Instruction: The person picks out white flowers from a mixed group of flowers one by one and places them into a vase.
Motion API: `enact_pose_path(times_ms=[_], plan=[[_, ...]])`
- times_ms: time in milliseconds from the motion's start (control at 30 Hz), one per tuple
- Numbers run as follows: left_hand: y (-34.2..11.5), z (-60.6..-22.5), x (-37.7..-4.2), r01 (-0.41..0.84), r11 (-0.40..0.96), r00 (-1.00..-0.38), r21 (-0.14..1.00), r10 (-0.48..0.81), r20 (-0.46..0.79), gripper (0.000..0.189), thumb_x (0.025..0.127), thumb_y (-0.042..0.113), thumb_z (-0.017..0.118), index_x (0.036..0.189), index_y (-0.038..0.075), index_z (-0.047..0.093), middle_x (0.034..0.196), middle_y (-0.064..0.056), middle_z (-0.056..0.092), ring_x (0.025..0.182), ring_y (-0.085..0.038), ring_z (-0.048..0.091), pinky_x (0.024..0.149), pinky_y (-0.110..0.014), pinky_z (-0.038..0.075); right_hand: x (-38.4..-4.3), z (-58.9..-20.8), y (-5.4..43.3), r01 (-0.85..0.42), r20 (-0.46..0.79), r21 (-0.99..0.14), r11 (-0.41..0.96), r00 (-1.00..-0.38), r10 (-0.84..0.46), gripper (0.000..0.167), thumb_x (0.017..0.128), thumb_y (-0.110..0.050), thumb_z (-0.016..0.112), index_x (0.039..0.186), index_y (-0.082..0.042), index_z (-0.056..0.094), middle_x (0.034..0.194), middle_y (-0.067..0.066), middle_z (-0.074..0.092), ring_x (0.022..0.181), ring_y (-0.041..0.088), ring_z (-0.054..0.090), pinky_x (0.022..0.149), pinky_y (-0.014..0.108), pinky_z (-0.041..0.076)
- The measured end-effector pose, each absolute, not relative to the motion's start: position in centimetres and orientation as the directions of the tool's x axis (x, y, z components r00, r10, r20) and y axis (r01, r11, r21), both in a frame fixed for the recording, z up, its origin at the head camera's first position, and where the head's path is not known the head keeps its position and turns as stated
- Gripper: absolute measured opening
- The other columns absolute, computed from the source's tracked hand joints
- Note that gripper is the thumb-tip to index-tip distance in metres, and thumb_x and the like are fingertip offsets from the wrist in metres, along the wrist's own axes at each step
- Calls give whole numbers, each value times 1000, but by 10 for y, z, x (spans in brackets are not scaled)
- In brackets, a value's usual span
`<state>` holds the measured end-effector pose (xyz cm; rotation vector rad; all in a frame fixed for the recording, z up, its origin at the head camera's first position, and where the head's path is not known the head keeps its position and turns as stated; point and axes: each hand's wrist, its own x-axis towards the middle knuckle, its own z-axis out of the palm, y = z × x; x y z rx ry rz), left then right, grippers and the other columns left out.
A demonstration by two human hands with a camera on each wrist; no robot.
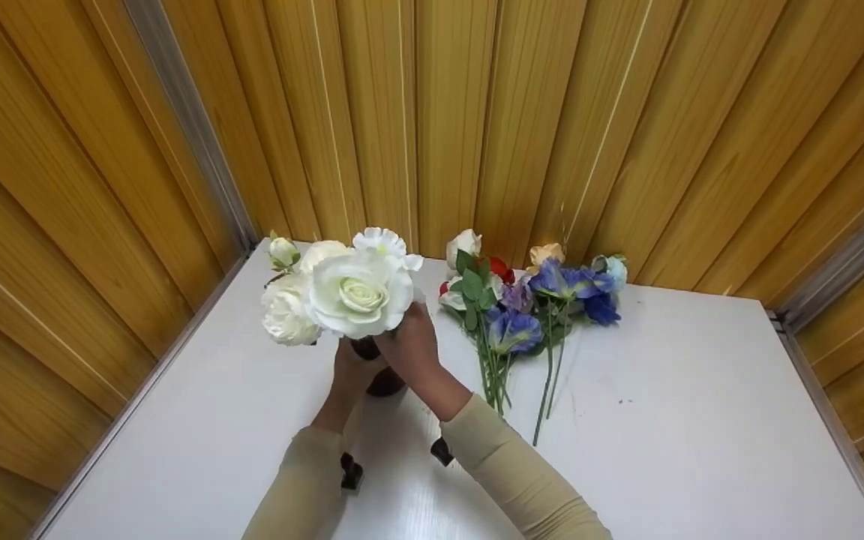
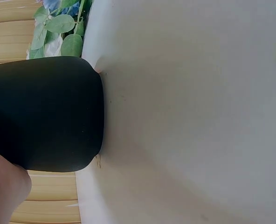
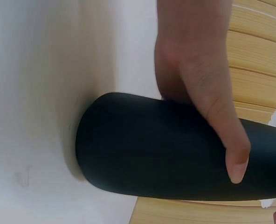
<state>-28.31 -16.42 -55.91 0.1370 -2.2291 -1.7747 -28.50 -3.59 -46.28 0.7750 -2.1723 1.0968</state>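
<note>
A dark vase (image 2: 49, 116) stands upright on the white table, with several white flowers at its mouth. In the head view a large white rose (image 1: 361, 294) covers most of the mouth. A white peony-like bloom (image 1: 289, 311) and a small bud (image 1: 283, 251) lean out to the left. My left hand (image 1: 353, 371) grips the vase's side; its thumb (image 3: 222, 116) lies across the dark wall in the right wrist view. Up at the vase mouth is my right hand (image 1: 413, 341), right beside the rose. The blooms hide its fingertips, so whether it pinches a stem is unclear.
To the right of the vase lie loose artificial flowers: blue-purple blooms (image 1: 514, 330), a peach rose (image 1: 546, 253), a white rose (image 1: 464, 246) and red ones. Their green stems (image 1: 544, 397) point toward me. Wood-patterned walls (image 1: 447, 112) enclose the table's back and sides.
</note>
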Motion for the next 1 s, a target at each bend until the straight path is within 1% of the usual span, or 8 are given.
enact_pose_path(times_ms=[233, 367, 500, 600, 767, 833, 933, 1000], plan=[[-164, -560, -284, 97, 261, -949, 961, -265, 168, 94, 75, 19, 79, 153, -3, 31, 155, -24, 44, 151, -41, 35, 130, -54, 24, -288, -470, -34, -737, 770, -332, 589, -572, -282, 38, 83, -11, 75, 120, -2, 70, 119, 14, 70, 111, 32, 64, 94, 47, 55], [-163, -560, -285, 86, 263, -948, 961, -274, 160, 96, 74, 20, 79, 152, -4, 30, 156, -26, 43, 151, -42, 34, 130, -53, 24, -287, -472, -33, -716, 753, -327, 616, -592, -289, 36, 83, -12, 75, 118, -3, 72, 117, 15, 68, 108, 34, 64, 91, 49, 56], [-163, -560, -285, 102, 240, -945, 965, -279, 169, 96, 74, 18, 81, 153, -5, 30, 155, -26, 44, 151, -41, 35, 130, -52, 24, -288, -476, -29, -727, 749, -339, 596, -592, -296, 35, 83, -11, 79, 117, -4, 73, 120, 15, 67, 111, 34, 63, 94, 48, 56], [-162, -561, -284, 121, 208, -943, 971, -282, 178, 96, 73, 17, 83, 152, -3, 32, 154, -24, 46, 149, -38, 37, 130, -51, 24, -291, -480, -22, -777, 801, -309, 549, -523, -289, 31, 80, -7, 81, 110, -4, 76, 115, 14, 72, 109, 34, 65, 95, 46, 56], [-160, -561, -285, 130, 161, -938, 978, -298, 174, 95, 71, 14, 83, 151, -3, 34, 154, -22, 46, 148, -37, 38, 131, -51, 21, -298, -488, -3, -849, 895, -209, 485, -367, -255, 21, 78, 1, 81, 97, -3, 74, 101, 12, 75, 98, 32, 67, 87, 44, 58], [-159, -562, -286, 120, 165, -940, 979, -297, 165, 95, 72, 14, 83, 151, -2, 32, 155, -22, 45, 149, -37, 37, 131, -51, 21, -301, -493, 9, -858, 909, -195, 476, -340, -240, 20, 77, 3, 81, 93, -3, 72, 97, 11, 73, 94, 30, 66, 83, 42, 58], [-159, -562, -287, 112, 163, -944, 980, -291, 156, 93, 75, 13, 84, 151, -2, 32, 155, -22, 45, 150, -38, 37, 131, -52, 21, -306, -503, 31, -853, 910, -206, 480, -347, -226, 21, 76, 6, 81, 91, -3, 71, 93, 11, 71, 90, 28, 67, 79, 41, 59], [-160, -561, -286, 108, 176, -944, 979, -291, 156, 93, 75, 13, 84, 151, -1, 32, 155, -22, 45, 150, -39, 37, 131, -52, 22, -310, -512, 46, -833, 890, -243, 497, -395, -227, 20, 78, 6, 80, 93, -3, 72, 92, 11, 71, 87, 26, 68, 76, 40, 60]])
